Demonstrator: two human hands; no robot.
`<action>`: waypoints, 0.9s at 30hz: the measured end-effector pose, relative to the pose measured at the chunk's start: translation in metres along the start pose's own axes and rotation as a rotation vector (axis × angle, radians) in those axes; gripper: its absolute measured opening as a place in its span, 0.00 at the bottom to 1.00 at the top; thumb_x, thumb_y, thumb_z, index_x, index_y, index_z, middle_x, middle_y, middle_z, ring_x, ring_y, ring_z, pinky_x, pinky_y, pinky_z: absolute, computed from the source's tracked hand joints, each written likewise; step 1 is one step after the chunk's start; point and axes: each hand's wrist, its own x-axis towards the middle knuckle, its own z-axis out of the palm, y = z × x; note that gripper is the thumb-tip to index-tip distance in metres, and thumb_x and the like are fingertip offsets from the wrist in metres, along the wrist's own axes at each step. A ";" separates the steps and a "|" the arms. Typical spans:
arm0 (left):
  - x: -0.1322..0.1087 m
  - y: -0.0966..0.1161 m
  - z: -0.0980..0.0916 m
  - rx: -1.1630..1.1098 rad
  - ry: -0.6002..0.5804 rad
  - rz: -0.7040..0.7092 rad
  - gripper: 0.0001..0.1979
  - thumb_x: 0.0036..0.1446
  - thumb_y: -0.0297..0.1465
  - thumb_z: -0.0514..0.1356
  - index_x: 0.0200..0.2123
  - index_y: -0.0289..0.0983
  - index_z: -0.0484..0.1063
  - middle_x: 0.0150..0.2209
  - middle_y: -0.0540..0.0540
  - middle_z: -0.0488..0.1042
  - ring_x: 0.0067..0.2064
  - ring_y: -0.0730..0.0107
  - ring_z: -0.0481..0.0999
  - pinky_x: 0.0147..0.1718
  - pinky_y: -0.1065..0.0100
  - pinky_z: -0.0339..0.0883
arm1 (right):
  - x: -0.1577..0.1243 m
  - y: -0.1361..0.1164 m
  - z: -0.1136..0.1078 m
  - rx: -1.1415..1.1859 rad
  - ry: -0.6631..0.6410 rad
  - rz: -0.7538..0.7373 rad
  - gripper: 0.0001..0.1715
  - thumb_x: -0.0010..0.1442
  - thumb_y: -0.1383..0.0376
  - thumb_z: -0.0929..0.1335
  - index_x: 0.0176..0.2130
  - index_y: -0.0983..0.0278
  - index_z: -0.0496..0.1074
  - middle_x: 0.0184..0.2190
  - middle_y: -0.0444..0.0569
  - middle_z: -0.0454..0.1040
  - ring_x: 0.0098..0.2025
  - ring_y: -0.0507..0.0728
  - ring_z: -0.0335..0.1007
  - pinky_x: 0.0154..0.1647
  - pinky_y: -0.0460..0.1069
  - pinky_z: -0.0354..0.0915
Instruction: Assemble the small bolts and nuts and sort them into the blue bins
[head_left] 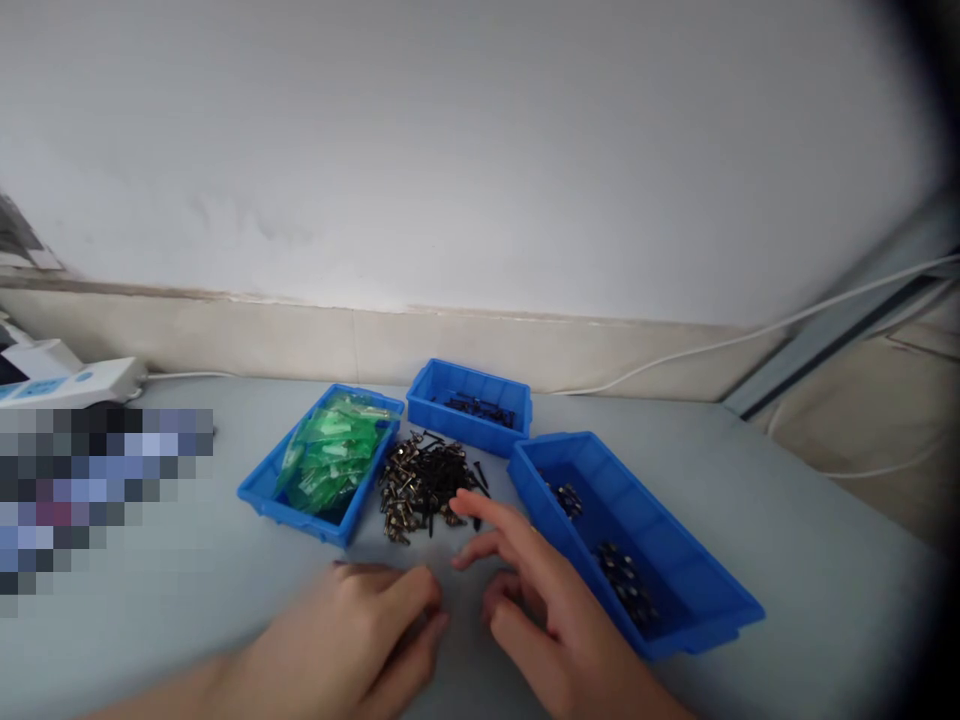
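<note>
My left hand is closed low in the view, thumb and fingers pressed together. Whatever it may hold is hidden, and the hand is slightly blurred. My right hand is beside it with fingers apart, the index stretched toward the near right side of a heap. That heap mixes black screws with shiny brass-coloured metal fasteners, lying directly on the table. Nothing shows between my right fingers; the thumb and lower fingers are partly curled.
Left of the heap, a blue bin holds green plastic packets. Behind, another blue bin contains dark screws. A longer blue bin at right has metal pieces. A white power strip and cable lie by the wall.
</note>
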 end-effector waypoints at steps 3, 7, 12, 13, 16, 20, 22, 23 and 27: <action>0.000 0.002 0.002 0.158 -0.007 0.081 0.07 0.61 0.26 0.51 0.31 0.36 0.66 0.28 0.47 0.73 0.27 0.68 0.72 0.26 0.70 0.64 | 0.001 -0.002 0.001 -0.013 0.015 -0.017 0.35 0.53 0.72 0.59 0.60 0.62 0.54 0.46 0.55 0.68 0.48 0.59 0.67 0.40 0.53 0.67; 0.000 0.006 0.003 0.245 0.013 0.116 0.06 0.59 0.24 0.54 0.30 0.36 0.67 0.28 0.47 0.74 0.27 0.67 0.72 0.25 0.69 0.65 | 0.003 -0.007 0.002 0.003 0.021 -0.009 0.36 0.56 0.70 0.60 0.63 0.60 0.49 0.52 0.57 0.65 0.50 0.59 0.67 0.40 0.54 0.68; 0.000 0.007 0.002 0.268 -0.016 0.132 0.06 0.59 0.24 0.54 0.31 0.35 0.68 0.27 0.48 0.74 0.26 0.67 0.72 0.25 0.69 0.66 | 0.006 -0.013 0.004 0.053 0.055 0.012 0.37 0.59 0.69 0.60 0.64 0.55 0.45 0.57 0.56 0.59 0.51 0.59 0.66 0.44 0.55 0.68; 0.000 0.007 0.002 0.267 -0.024 0.131 0.06 0.59 0.24 0.54 0.31 0.35 0.68 0.28 0.47 0.74 0.27 0.66 0.72 0.25 0.68 0.66 | 0.007 -0.015 0.004 0.071 0.056 0.024 0.37 0.59 0.68 0.60 0.64 0.54 0.45 0.59 0.56 0.58 0.51 0.59 0.66 0.44 0.55 0.68; 0.001 0.007 0.002 0.254 -0.044 0.127 0.05 0.60 0.24 0.53 0.33 0.35 0.68 0.30 0.47 0.74 0.29 0.65 0.73 0.28 0.68 0.67 | 0.012 -0.019 0.004 0.111 0.029 0.064 0.38 0.58 0.67 0.62 0.64 0.56 0.46 0.61 0.57 0.54 0.52 0.60 0.66 0.42 0.54 0.69; 0.002 0.007 0.001 0.243 -0.057 0.136 0.05 0.60 0.24 0.53 0.33 0.35 0.68 0.30 0.47 0.75 0.29 0.67 0.73 0.28 0.69 0.67 | 0.028 -0.027 0.005 0.155 0.084 0.049 0.41 0.56 0.66 0.63 0.65 0.58 0.45 0.62 0.57 0.53 0.53 0.60 0.64 0.42 0.53 0.69; 0.003 0.007 0.000 0.255 -0.046 0.140 0.06 0.60 0.24 0.53 0.31 0.35 0.67 0.29 0.48 0.74 0.28 0.68 0.73 0.26 0.71 0.65 | 0.039 -0.031 0.006 0.192 0.149 0.088 0.43 0.56 0.65 0.63 0.66 0.57 0.42 0.60 0.57 0.57 0.52 0.60 0.65 0.41 0.52 0.69; 0.003 0.007 0.000 0.265 -0.041 0.145 0.06 0.60 0.24 0.53 0.30 0.35 0.66 0.29 0.48 0.74 0.27 0.69 0.72 0.25 0.71 0.64 | 0.044 -0.033 0.008 0.217 0.185 0.112 0.43 0.56 0.65 0.63 0.66 0.58 0.42 0.58 0.57 0.60 0.51 0.59 0.66 0.41 0.52 0.69; 0.002 0.007 -0.002 0.296 -0.033 0.161 0.06 0.60 0.24 0.53 0.30 0.36 0.66 0.29 0.48 0.74 0.27 0.68 0.72 0.24 0.71 0.63 | 0.058 -0.043 0.012 0.321 0.259 0.276 0.45 0.55 0.65 0.63 0.66 0.61 0.41 0.52 0.56 0.68 0.43 0.58 0.72 0.41 0.51 0.69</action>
